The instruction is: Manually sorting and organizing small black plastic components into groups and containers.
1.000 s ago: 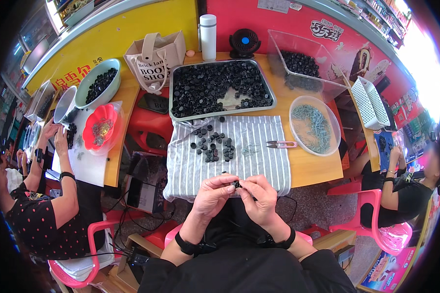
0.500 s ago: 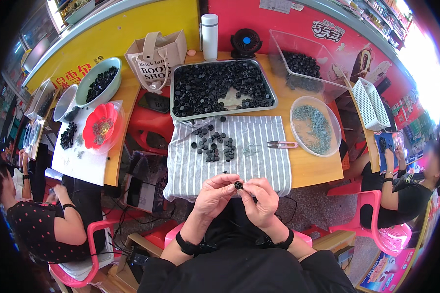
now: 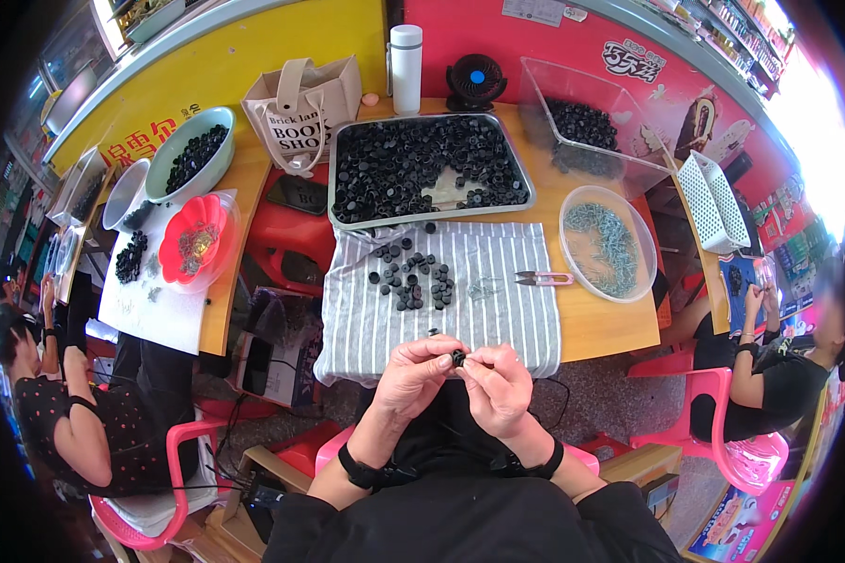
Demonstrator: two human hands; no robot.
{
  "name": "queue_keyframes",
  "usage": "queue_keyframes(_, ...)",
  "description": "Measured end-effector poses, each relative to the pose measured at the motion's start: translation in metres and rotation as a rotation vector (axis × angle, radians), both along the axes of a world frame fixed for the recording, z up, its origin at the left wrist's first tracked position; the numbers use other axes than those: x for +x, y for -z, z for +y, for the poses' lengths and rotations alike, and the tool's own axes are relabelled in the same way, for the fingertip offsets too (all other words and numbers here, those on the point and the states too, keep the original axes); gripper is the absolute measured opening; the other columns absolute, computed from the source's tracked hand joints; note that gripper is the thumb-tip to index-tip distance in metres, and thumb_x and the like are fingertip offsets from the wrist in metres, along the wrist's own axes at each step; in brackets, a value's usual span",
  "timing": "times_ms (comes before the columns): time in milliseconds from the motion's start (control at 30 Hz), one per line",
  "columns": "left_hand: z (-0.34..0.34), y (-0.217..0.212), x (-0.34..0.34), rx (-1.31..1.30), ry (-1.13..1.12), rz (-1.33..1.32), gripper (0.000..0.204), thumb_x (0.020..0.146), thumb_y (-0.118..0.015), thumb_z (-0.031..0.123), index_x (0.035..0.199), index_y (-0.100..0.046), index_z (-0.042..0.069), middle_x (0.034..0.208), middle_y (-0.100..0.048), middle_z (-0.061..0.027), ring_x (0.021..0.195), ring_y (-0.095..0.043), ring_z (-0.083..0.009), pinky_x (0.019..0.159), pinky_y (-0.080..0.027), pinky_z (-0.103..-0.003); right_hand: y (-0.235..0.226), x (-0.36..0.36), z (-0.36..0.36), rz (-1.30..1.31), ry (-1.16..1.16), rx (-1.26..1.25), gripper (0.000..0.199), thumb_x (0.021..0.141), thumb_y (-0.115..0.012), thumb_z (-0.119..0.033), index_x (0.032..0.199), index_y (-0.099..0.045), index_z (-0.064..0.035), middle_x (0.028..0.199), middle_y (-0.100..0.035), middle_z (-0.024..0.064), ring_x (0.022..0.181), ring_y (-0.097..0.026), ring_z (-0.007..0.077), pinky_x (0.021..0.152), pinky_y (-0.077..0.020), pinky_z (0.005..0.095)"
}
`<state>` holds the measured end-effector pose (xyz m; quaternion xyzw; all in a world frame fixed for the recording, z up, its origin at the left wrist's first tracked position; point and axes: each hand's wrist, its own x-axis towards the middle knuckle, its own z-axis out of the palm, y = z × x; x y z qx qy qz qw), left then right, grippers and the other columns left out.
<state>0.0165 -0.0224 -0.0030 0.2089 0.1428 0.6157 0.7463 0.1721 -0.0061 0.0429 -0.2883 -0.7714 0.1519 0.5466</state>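
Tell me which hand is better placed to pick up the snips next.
Right, probably. The right hand sits nearer the snips on the striped cloth; the left hand pinches the small black part.

Grey-and-white striped cloth (image 3: 460, 300), black caps (image 3: 413, 281) — red bowl (image 3: 192, 239), clear round bowl (image 3: 610, 249) of silvery-blue bits.

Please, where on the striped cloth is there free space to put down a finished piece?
The striped cloth is bare at its left part, below the metal tray, and at its right edge under the snips. The middle is crowded with the black caps; both hands cover the near edge.
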Motion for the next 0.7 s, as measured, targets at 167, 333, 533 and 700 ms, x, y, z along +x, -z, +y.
queue_keyframes(167,0.0000,0.0024,0.0019,0.036,-0.041,0.032,0.021,0.091,-0.067,-0.001,0.111,-0.073,-0.001,0.113,-0.066,-0.0163,0.105,-0.064,-0.0235,0.092,-0.054,-0.034,0.0054,-0.0007,0.0008,-0.023,0.015,0.048,0.025,0.071,-0.077,0.010,0.093,-0.069,0.0016,0.090,-0.064,0.0116,0.070,-0.059,0.0227,0.058,-0.0472,0.0302)
queue_keyframes(333,0.0000,0.0033,0.0022,0.049,-0.058,0.049,0.020,0.091,-0.067,-0.001,0.110,-0.073,-0.002,0.112,-0.066,-0.0164,0.105,-0.064,-0.0242,0.092,-0.054,-0.035,0.0062,-0.0006,0.0023,-0.034,0.009,0.065,0.025,0.070,-0.077,0.010,0.093,-0.069,0.0015,0.089,-0.063,0.0115,0.069,-0.059,0.0224,0.056,-0.0464,0.0301)
queue_keyframes(533,0.0006,0.0052,0.0002,0.087,-0.044,0.062,0.020,0.091,-0.066,-0.001,0.109,-0.073,-0.002,0.110,-0.066,-0.0162,0.104,-0.064,-0.0248,0.093,-0.054,-0.035,0.0064,-0.0018,0.0003,0.009,-0.006,-0.010,0.022,0.073,-0.077,0.010,0.091,-0.067,0.0019,0.088,-0.063,0.0119,0.070,-0.060,0.0219,0.057,-0.0490,0.0291)
queue_keyframes(700,0.0009,0.0049,-0.0012,0.121,-0.045,0.084,0.020,0.091,-0.066,-0.001,0.110,-0.073,-0.003,0.110,-0.066,-0.0156,0.104,-0.064,-0.0250,0.093,-0.052,-0.035,0.0084,-0.0023,-0.0004,0.098,-0.033,-0.107,0.023,0.077,-0.079,0.004,0.096,-0.066,0.0007,0.086,-0.062,0.0101,0.068,-0.062,0.0191,0.056,-0.0501,0.0270)
